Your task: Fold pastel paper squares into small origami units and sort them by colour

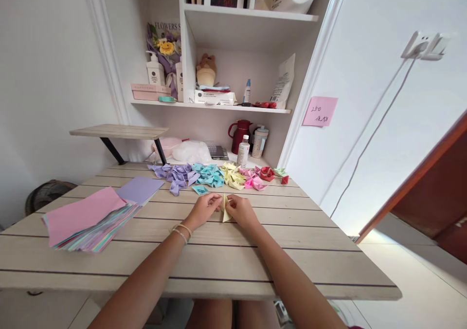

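Observation:
Between my two hands, a partly folded piece of pale yellow paper (225, 214) is held just above the table, its pointed end toward me. My left hand (203, 209) pinches its left side, with bracelets on the wrist. On the right side, my right hand (242, 211) grips the same paper with thumb and fingers closed. Just beyond lie folded paper boats in colour groups: purple boats (178, 174), blue boats (210, 175), yellow boats (233, 176), pink boats (254, 180) and a red boat (267, 173).
A fanned stack of coloured paper (85, 217) lies on the slatted table (204, 270) at left, beside purple sheets (140, 189). A small raised shelf (118, 131) stands behind it. At the back are a bottle (243, 152), a red jug (241, 135) and a tumbler (260, 141).

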Tool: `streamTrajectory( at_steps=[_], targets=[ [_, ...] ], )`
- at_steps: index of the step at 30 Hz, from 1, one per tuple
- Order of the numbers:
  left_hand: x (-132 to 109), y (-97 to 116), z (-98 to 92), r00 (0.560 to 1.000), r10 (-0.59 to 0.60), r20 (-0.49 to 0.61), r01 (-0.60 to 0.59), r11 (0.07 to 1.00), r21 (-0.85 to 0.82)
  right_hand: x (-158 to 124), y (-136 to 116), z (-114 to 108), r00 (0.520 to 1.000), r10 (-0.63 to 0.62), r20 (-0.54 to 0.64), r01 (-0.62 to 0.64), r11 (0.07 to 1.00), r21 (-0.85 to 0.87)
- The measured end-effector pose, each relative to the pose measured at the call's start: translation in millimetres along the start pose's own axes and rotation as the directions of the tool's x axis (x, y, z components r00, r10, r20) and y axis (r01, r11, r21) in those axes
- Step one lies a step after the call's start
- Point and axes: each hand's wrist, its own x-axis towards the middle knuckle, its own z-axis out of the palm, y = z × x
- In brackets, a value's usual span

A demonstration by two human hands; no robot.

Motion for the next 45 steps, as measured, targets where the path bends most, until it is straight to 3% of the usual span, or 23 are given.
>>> streamTrajectory(
  at_steps=[10,17,21,26,29,32,36,38,41,45],
  targets=[
    [-4,2,2.1,1.0,0.011,0.008,-0.011,1.0,-0.027,4,5,0,0.984,0.041,-0.173,-0.041,0.999,0.005],
    [-2,-1,0.8,0.999,0.038,0.035,-0.037,0.999,-0.034,4,7,0,0.98,0.14,-0.14,-0.123,0.984,0.125],
    [0,-3,-2.4,0.997,0.082,-0.003,-0.081,0.994,0.078,4,6,1,0.987,0.143,-0.079,-0.128,0.978,0.164],
    [-2,0,-5.1,0.989,0.141,-0.041,-0.121,0.941,0.315,3,4,3,0.99,0.084,-0.109,-0.082,0.996,0.024],
    [-4,0,-0.8,0.994,0.108,-0.004,-0.103,0.961,0.257,1,3,2,0.983,0.073,-0.168,-0.08,0.996,-0.033],
    [-6,-2,5.1,0.999,0.037,0.023,-0.04,0.99,0.137,0,2,2,0.987,0.049,-0.153,-0.057,0.997,-0.042],
    [-5,-7,6.2,1.0,-0.018,-0.019,0.02,0.997,0.068,1,3,3,0.995,0.056,-0.088,-0.051,0.997,0.065],
    [-3,-8,4.0,0.999,-0.034,-0.042,0.035,0.999,0.029,3,4,4,0.989,0.124,-0.082,-0.105,0.972,0.209],
    [1,-7,0.3,0.993,-0.07,-0.09,0.064,0.996,-0.065,5,6,1,0.971,0.24,-0.01,-0.203,0.843,0.498],
    [5,-4,-4.0,0.978,-0.152,-0.142,0.112,0.961,-0.252,6,5,-6,0.963,0.237,0.132,-0.263,0.705,0.659]
  ],
)
